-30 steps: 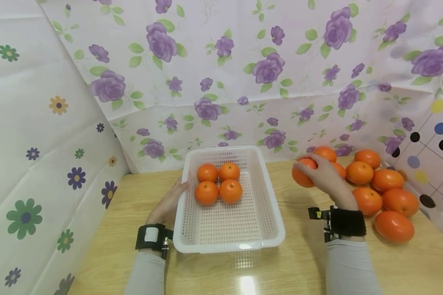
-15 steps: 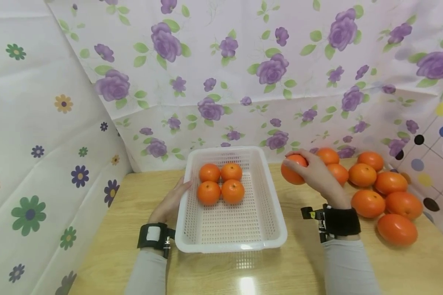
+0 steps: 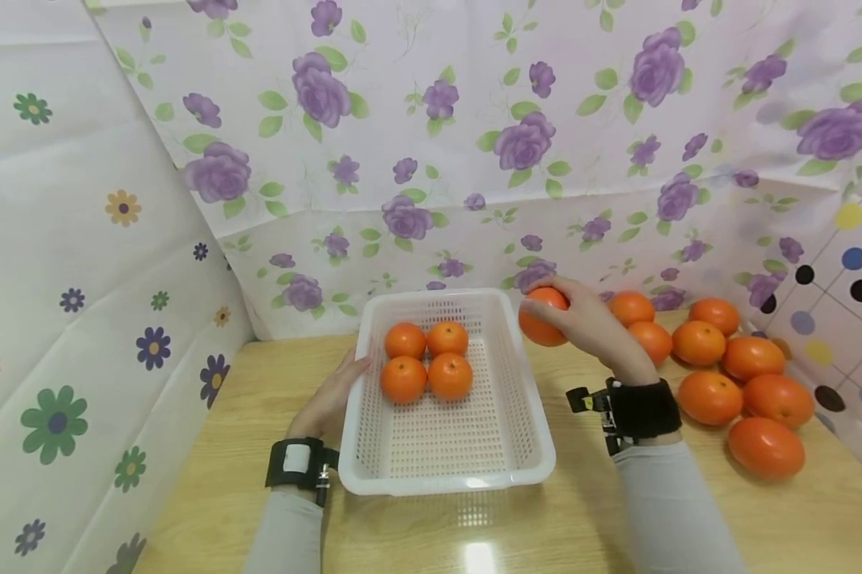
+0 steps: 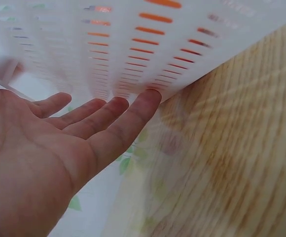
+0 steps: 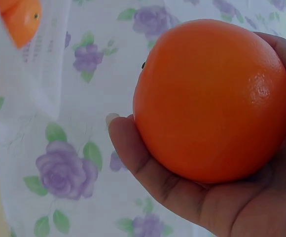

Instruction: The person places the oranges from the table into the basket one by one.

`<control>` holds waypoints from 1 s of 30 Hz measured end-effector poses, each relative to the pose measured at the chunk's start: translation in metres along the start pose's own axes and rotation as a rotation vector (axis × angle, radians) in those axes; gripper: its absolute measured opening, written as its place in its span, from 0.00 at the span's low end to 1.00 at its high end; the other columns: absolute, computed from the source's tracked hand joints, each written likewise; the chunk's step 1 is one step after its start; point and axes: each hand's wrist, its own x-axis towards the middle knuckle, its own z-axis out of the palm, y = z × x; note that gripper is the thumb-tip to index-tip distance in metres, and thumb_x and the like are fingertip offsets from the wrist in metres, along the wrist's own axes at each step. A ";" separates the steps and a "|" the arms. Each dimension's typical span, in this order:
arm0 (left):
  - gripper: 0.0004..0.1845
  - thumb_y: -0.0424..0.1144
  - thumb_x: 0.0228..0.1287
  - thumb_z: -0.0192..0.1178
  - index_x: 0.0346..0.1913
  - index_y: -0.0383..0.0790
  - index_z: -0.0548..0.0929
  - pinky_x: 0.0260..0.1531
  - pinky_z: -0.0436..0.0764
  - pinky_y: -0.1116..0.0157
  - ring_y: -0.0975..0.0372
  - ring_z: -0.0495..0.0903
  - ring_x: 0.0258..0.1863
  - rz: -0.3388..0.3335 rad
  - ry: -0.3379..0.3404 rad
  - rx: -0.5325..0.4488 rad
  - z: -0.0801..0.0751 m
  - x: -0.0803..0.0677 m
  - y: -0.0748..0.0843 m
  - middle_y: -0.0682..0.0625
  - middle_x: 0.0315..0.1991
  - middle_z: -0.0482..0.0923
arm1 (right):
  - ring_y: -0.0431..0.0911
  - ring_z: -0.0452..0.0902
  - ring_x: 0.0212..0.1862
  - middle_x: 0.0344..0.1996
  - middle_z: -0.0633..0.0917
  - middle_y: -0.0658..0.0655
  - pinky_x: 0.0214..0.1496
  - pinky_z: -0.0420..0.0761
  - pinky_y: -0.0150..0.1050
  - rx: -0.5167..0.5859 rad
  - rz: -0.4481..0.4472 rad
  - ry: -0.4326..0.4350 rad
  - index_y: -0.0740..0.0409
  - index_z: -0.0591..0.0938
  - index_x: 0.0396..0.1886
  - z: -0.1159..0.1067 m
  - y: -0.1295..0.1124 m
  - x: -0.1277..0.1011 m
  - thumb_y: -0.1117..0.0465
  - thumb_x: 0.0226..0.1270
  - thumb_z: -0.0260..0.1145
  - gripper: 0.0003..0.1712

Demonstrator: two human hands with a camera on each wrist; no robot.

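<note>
My right hand (image 3: 588,323) grips an orange (image 3: 543,316), held in the air by the basket's right rim. The right wrist view shows this orange (image 5: 214,101) large, with the thumb curled around one side of it. A white perforated plastic basket (image 3: 538,414) stands on the table, and several oranges (image 3: 427,360) sit in a two-by-two block in its far left part. My left hand (image 3: 328,402) rests against the basket's left side. Seen from the left wrist, the fingers (image 4: 125,123) are nearly straight, fingertips right at the slotted wall (image 4: 148,54).
To the right lies a group of several loose oranges (image 3: 753,356) on the wooden table (image 3: 581,510). A flowered cloth (image 3: 431,159) hangs behind the table, another cloth (image 3: 100,319) on the left, and a dotted one (image 3: 854,303) on the right.
My right hand has carried the orange leftward from beside the loose group to the basket's right rim. The left hand stays at the basket's left side.
</note>
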 end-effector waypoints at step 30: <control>0.35 0.55 0.84 0.41 0.85 0.59 0.42 0.50 0.86 0.42 0.36 0.79 0.60 0.009 0.009 -0.003 0.001 0.002 -0.002 0.26 0.74 0.62 | 0.50 0.79 0.41 0.46 0.83 0.58 0.40 0.82 0.39 -0.056 -0.194 -0.204 0.55 0.82 0.54 0.085 -0.054 0.037 0.49 0.72 0.68 0.18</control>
